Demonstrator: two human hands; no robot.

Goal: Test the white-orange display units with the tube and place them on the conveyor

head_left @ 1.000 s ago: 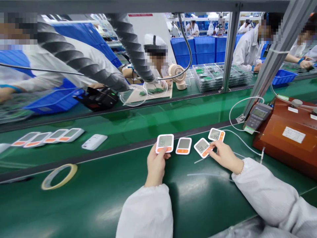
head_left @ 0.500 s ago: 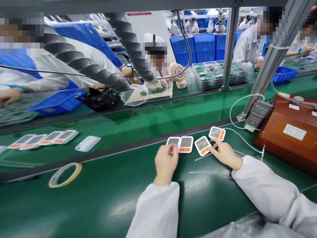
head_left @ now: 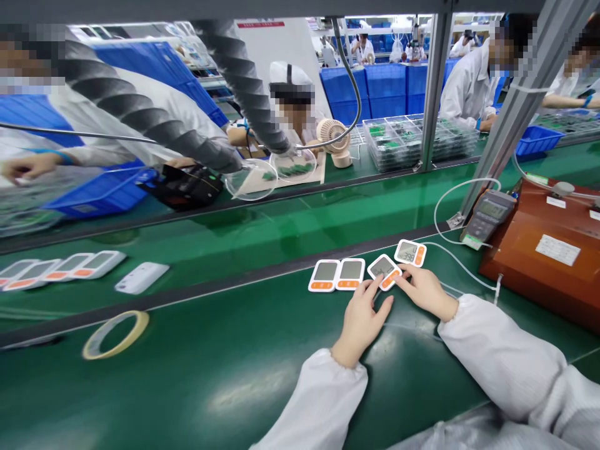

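Several small white LCD monitors with orange button strips lie on the green bench. A tilted monitor [head_left: 382, 267] is between my hands, its screen partly covered by fingers. My left hand [head_left: 360, 319] reaches it from the lower left, open, fingertips on its lower left part and thumb held apart. My right hand [head_left: 426, 290] has thumb and index finger closed at its right corner. Just above that hand, another monitor [head_left: 410, 252] shows digits. Two monitors with blank-looking screens, a left one [head_left: 324, 273] and a right one [head_left: 351, 272], lie side by side to the left.
A tape roll [head_left: 116, 335] lies on the left of the bench. More monitors [head_left: 98, 265] sit on the green strip beyond. At right are a brown box [head_left: 548, 250], a handheld meter [head_left: 490, 215] and clear tubing [head_left: 469, 265]. Co-workers sit across, near trays [head_left: 398, 144].
My left hand has left the leftmost of the nearby monitors and moved right to the tilted one, its fingers opening. My right hand has stayed in place. The view has shifted slightly.
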